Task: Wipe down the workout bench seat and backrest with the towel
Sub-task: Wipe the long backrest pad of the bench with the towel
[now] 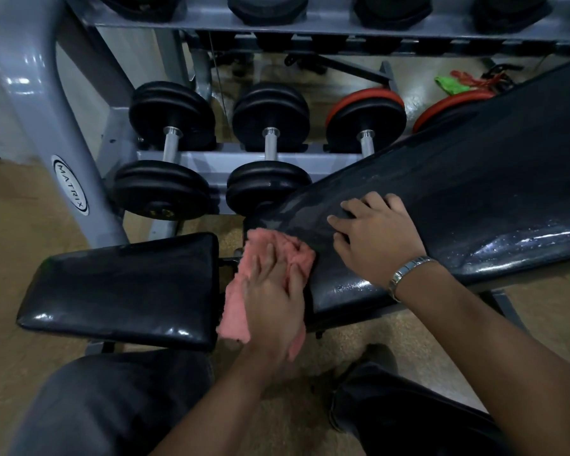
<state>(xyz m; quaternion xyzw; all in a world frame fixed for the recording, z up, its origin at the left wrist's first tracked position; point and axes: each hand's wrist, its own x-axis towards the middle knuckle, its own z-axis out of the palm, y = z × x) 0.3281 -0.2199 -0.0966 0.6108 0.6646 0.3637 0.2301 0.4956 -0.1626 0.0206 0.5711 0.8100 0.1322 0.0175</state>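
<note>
The black padded seat (122,287) lies at lower left. The long black backrest (474,192) slopes up to the right, with wet droplets on its near side. A pink towel (237,291) is bunched at the backrest's lower end, over the gap between the two pads. My left hand (273,301) presses flat on the towel with fingers spread and fairly straight. My right hand (375,235), a metal watch on its wrist, rests palm down on the backrest just right of the towel, fingers spread.
A grey dumbbell rack (46,126) stands right behind the bench, holding black dumbbells (170,149) and red-edged ones (366,123). Green and red items (454,83) lie on the floor beyond. My knees are at the bottom of the view.
</note>
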